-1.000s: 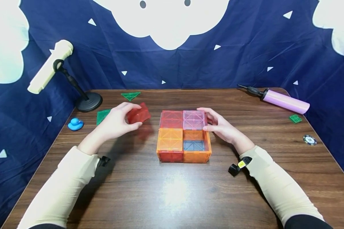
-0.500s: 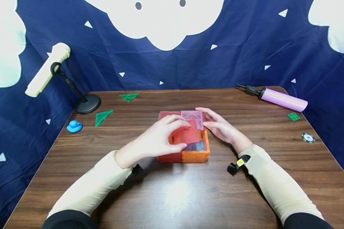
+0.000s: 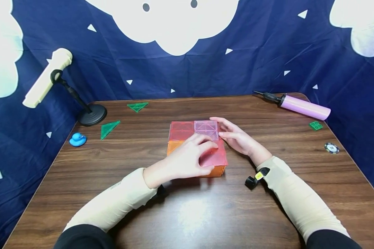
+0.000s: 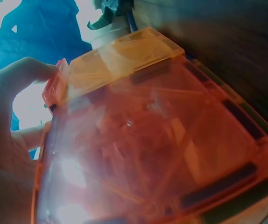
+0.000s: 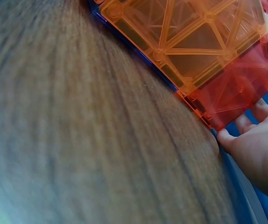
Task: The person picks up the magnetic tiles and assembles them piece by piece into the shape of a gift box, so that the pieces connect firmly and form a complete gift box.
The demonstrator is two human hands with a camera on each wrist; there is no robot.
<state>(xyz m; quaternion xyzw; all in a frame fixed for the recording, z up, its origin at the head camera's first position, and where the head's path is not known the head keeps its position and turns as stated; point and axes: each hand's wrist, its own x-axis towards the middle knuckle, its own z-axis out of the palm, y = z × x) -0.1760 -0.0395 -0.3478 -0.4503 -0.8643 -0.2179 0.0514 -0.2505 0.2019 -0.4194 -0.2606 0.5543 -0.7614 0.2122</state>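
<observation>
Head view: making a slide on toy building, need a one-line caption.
Left hand lays a red tile on a tile box while right hand steadies its side.

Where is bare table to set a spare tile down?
Free: the near table between both sleeves, and the strip between the green triangle tile and the tile box. Crowded: the box top, under the left hand and right hand.

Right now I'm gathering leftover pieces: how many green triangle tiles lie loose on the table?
2. One green triangle lies near the table's far edge; the other green triangle lies beside the black stand base. More may be hidden under the hands.
</observation>
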